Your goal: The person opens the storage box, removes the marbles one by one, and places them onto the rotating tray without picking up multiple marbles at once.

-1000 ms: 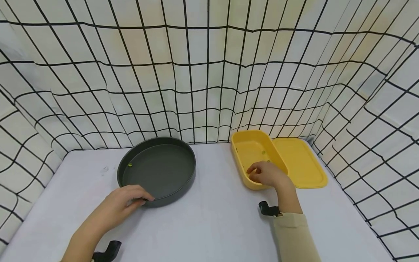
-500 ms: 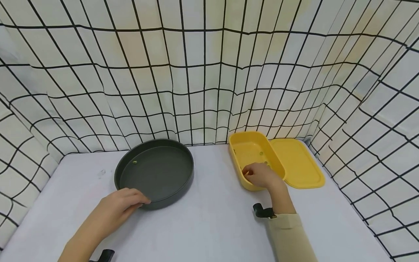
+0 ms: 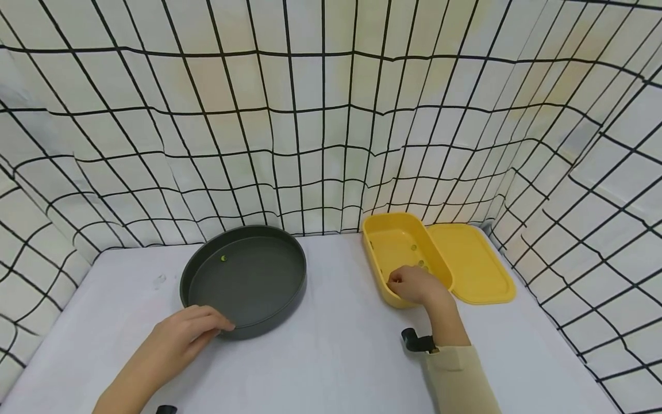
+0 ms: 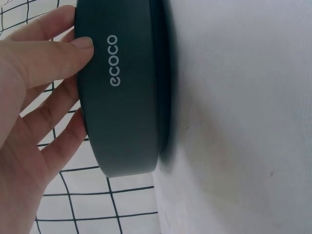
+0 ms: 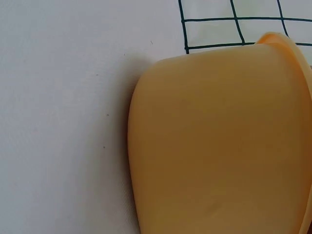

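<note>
On the white desk (image 3: 336, 356), against a black-gridded backdrop (image 3: 320, 126), your left hand (image 3: 178, 339) holds the near rim of a round dark grey baking pan (image 3: 243, 282). The left wrist view shows the thumb pressed flat on the pan's outer wall beside the white "ecoco" lettering (image 4: 113, 61), with the other fingers (image 4: 53, 109) lying along the wall and rim; the fingers are nearly straight, resting on the pan rather than wrapped round it. A single small green bead (image 3: 223, 258) lies inside the pan, near its far-left wall.

To the right of the pan, well apart from it, stands an open yellow plastic box (image 3: 385, 241). Your right hand (image 3: 416, 286) reaches over the box's near end, fingers curled down into it; whether they pinch anything cannot be told, since the fingertips are hidden from the head camera and the right wrist view shows only the box's outer wall (image 5: 219, 141). A few small green beads (image 3: 418, 256) lie on the box floor just beyond your hand. The box's yellow lid (image 3: 473, 261) lies flat on the desk, touching the box's right side.
</note>
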Demonstrator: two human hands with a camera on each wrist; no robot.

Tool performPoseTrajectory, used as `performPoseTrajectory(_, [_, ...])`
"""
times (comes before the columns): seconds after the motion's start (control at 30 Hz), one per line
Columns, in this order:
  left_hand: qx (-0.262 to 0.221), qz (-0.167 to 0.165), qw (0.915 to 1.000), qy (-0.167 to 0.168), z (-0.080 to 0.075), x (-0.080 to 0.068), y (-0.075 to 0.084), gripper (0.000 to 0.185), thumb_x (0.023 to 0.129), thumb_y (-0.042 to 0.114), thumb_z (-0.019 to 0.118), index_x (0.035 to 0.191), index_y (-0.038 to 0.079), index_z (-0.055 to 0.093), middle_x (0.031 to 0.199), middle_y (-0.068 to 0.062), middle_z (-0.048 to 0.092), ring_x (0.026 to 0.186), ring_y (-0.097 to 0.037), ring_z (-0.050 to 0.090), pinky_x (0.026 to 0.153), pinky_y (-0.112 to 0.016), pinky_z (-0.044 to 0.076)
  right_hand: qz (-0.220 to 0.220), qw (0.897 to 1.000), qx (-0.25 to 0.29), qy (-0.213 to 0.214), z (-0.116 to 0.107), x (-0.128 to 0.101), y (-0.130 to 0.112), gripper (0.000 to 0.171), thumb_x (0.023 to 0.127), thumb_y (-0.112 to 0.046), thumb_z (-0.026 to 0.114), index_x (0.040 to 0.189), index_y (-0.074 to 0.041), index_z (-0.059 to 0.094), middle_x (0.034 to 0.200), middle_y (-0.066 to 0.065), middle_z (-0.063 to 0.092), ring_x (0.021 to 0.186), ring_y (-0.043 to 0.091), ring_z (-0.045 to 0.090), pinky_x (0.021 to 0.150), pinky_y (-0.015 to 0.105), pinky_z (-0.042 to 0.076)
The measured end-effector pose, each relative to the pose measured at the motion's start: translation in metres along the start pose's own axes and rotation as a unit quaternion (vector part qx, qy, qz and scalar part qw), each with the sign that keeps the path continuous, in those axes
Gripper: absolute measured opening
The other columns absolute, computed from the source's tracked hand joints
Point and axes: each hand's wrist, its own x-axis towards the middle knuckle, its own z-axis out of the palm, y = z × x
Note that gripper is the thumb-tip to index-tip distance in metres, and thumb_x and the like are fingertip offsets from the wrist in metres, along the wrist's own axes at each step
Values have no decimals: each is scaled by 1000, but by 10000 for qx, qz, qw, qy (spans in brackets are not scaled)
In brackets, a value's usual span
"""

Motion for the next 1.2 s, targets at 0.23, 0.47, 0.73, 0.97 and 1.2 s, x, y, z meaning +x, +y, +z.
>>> performPoseTrajectory(0.23, [-9,52,10000,33,2,-1,-2,50,64,-11,83,93,29,74,97,20,68,88,1,61,86,-3,42,-75,9999,70,-128,2,2,3,27,100,-25,55,76,-16,64,67,-2,49,68,16,50,61,30,37])
performPoseTrajectory(0.47, [-64,91,9999,13,2,-1,-2,16,93,13,71,94,29,74,99,21,68,90,2,61,87,-4,43,-14,9998,60,-174,2,1,3,22,100,-27,55,86,-17,67,78,-1,58,77,17,53,66,31,41])
performPoseTrajectory(0.73, [-51,-21,10000,-28,1,-1,0,50,66,-11,81,94,29,74,98,20,68,91,3,60,88,-3,41,-413,9977,408,-339,0,3,7,29,101,-24,51,74,-16,59,64,-3,43,62,14,46,59,28,35])
performPoseTrajectory(0.97, [-87,-98,9999,15,1,-1,1,51,67,-13,81,94,29,74,98,20,68,91,3,60,88,-2,41,-391,9978,458,-288,-2,3,8,27,100,-23,53,75,-18,63,64,-4,45,63,14,47,58,28,36])
performPoseTrajectory(1.2, [4,-198,9998,-60,1,1,3,50,66,-12,82,93,29,74,97,21,68,89,2,61,87,-2,40,-425,9977,521,102,-1,2,8,7,91,-14,60,89,-16,66,75,0,56,68,17,51,60,29,40])
